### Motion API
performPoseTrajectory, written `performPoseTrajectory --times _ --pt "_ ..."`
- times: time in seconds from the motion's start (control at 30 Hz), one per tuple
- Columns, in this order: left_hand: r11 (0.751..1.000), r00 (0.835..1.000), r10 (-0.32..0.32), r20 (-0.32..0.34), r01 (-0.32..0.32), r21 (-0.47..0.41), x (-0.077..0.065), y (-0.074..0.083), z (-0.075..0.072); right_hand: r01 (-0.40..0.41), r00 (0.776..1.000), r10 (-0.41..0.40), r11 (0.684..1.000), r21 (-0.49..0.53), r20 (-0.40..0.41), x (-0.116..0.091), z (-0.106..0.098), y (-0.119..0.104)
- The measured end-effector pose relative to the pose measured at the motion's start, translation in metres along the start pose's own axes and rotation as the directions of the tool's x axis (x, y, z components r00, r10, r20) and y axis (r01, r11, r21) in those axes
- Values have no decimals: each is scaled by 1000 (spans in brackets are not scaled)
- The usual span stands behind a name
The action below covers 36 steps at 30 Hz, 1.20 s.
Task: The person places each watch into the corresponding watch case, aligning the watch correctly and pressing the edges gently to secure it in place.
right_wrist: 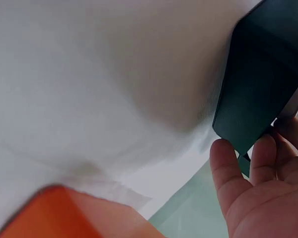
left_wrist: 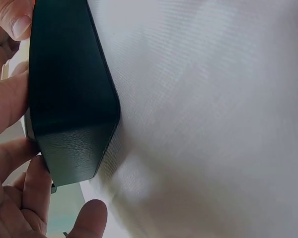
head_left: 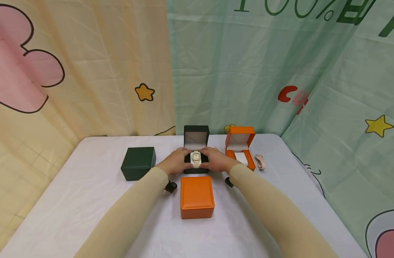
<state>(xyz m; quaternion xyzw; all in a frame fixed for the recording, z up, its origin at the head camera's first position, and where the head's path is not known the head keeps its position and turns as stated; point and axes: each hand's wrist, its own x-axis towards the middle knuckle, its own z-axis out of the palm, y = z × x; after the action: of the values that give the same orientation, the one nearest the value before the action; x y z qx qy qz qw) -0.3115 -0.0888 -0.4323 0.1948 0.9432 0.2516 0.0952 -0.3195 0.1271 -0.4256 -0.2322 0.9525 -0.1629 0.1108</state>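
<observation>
A cream-strapped watch (head_left: pixel 196 157) with a squarish gold-toned case sits around a white cushion inside an open dark green watch box (head_left: pixel 196 171). The box lid (head_left: pixel 196 138) stands upright behind it. From the left, my left hand (head_left: pixel 177 162) holds the cushion's side with thumb and forefinger. My right hand (head_left: pixel 217 160) does likewise from the right. In the left wrist view, fingertips reach over the rim of the dark green box (left_wrist: pixel 69 74). Beside the box wall, the other fingers of my right hand (right_wrist: pixel 268 188) are spread in the right wrist view.
A closed orange box (head_left: pixel 197 195) lies in front of the hands. To the left stands a closed green box (head_left: pixel 138 163). At right are an open orange box (head_left: pixel 240 138) with a white cushion (head_left: pixel 241 157) and a pink watch (head_left: pixel 260 162). Printed curtains enclose the white-clothed table (head_left: pixel 97 179).
</observation>
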Motion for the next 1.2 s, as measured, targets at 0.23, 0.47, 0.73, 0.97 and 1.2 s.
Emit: performPoseTrajectory --times 0.23,0.47,0.73,0.97,1.2 --pt "1000 1000 -9 0 9 23 -1 2 1 9 1000 -7 997 -72 23 0 -2 -3" --pt "997 1000 -9 7 9 70 1 2 2 -2 1000 3 998 -68 18 0 -2 -2" --pt "998 1000 -26 18 25 53 0 3 2 -34 999 36 998 -60 25 0 -1 -1" --pt "997 999 -28 33 26 73 0 4 1 -46 997 51 995 -83 56 -1 -4 -2" --pt "994 999 -24 40 20 112 0 2 1 -46 997 51 995 -84 64 -1 -2 0"
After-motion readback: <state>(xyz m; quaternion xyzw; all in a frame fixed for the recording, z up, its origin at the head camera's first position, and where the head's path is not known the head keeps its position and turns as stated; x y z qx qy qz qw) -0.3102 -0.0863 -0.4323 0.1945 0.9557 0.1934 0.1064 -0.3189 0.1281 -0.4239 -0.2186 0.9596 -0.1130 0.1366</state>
